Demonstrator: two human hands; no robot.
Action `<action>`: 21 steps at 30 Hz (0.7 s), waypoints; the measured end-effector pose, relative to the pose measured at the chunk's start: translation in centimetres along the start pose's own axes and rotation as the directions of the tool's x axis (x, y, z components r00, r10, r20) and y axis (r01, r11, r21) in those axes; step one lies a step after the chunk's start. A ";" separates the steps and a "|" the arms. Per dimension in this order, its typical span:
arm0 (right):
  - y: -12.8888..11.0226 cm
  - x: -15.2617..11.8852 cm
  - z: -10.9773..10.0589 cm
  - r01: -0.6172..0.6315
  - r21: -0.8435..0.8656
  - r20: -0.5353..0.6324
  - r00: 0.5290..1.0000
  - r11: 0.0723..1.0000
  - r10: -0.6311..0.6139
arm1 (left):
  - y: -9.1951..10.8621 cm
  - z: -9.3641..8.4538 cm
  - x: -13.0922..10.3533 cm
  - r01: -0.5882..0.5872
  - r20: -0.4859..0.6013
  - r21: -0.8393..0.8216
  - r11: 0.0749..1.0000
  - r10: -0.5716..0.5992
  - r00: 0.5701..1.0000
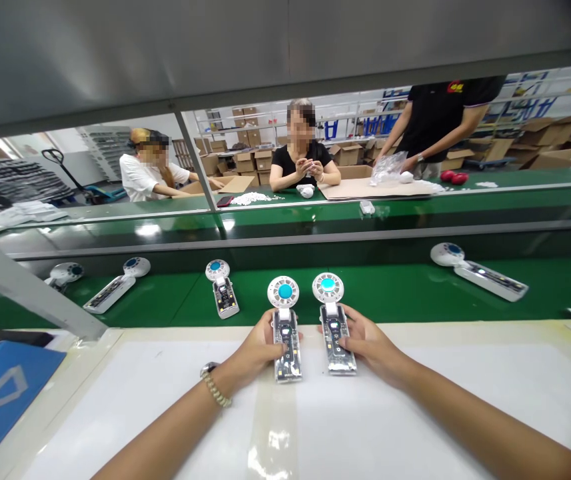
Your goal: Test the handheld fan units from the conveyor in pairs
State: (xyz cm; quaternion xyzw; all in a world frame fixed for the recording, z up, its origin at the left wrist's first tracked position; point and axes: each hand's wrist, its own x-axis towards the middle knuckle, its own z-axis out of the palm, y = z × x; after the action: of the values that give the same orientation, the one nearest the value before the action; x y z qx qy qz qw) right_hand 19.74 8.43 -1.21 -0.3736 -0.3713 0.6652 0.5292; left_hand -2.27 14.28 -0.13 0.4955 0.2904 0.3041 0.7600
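Note:
My left hand [264, 341] is closed around a handheld fan [288, 363] with a clear body, a visible circuit board and a round white head with a blue centre. Beside it, my right hand [362, 339] grips a second fan [341, 362] of the same kind, its centre glowing brighter blue. Both thumbs rest on the fronts of the bodies, and a small light shows on each board. The two fans stand apart, heads pointing away from me, above the far edge of the white worktable [165, 407].
Similar fans [222, 293] lie on the green conveyor [375, 293], several to the left and one [490, 277] to the right. A blue folder [10, 393] is at the left. Metal posts and an overhead panel frame the view. Three people work across the line.

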 end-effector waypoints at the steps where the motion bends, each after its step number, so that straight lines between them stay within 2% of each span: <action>1: 0.1 0.0 -0.1 0.005 0.003 0.005 1.000 1.000 -0.005 | 0.0 0.0 0.0 -0.001 -0.002 -0.001 1.000 0.001 1.000; 7: 0.7 0.3 -0.5 0.029 0.004 0.008 1.000 1.000 -0.029 | 0.2 0.2 0.0 0.013 -0.025 -0.007 1.000 -0.013 1.000; 16: 0.2 0.1 -0.2 0.008 0.000 0.013 1.000 1.000 -0.008 | 1.1 1.1 -0.3 0.035 -0.054 -0.015 0.999 -0.035 0.998; 21: 0.2 0.0 -0.2 -0.001 0.010 0.012 1.000 1.000 0.001 | 1.0 1.1 -0.4 0.033 -0.052 -0.024 0.999 -0.034 0.998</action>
State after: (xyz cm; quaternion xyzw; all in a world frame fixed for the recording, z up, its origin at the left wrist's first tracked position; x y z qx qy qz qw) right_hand 19.80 8.39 -1.44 -0.3673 -0.3709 0.6694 0.5285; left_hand -1.87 13.70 1.27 0.4738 0.3148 0.3074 0.7628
